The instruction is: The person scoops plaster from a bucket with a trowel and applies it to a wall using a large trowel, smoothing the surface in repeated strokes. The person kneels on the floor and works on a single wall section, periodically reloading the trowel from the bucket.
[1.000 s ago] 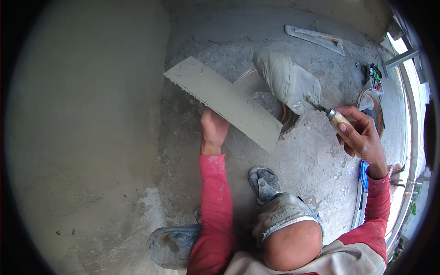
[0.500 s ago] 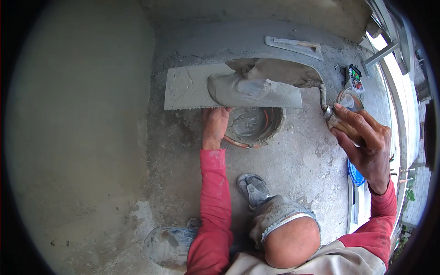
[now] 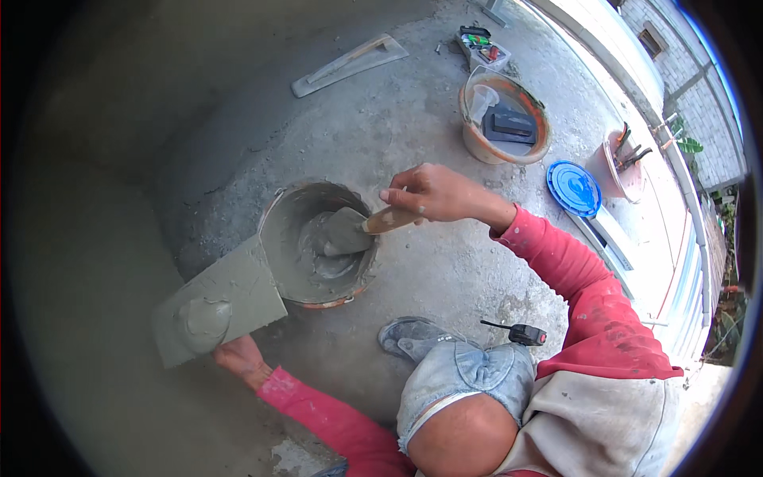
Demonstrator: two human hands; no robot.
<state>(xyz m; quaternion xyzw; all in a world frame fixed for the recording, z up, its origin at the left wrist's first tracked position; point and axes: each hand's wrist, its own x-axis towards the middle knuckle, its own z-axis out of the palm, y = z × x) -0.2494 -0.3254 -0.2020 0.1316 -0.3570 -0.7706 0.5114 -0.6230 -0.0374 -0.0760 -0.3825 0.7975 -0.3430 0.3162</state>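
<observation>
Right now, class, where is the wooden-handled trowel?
In the head view, the trowel is slightly left of centre, its blade inside the mortar-smeared bucket and its handle in the right hand.

I have the left arm in its dusty red sleeve [image 3: 338, 417] stretched out from the lower edge toward the far left, ending in a bare left hand [image 3: 238, 358] with fingers mostly hidden from me. My right arm, in a stained red sleeve [image 3: 568, 274], angles up and inward; past the exposed wrist [image 3: 494, 213], the bare right hand [image 3: 435, 193] is curled in a grip, knuckles up, thumb pointing left.
</observation>
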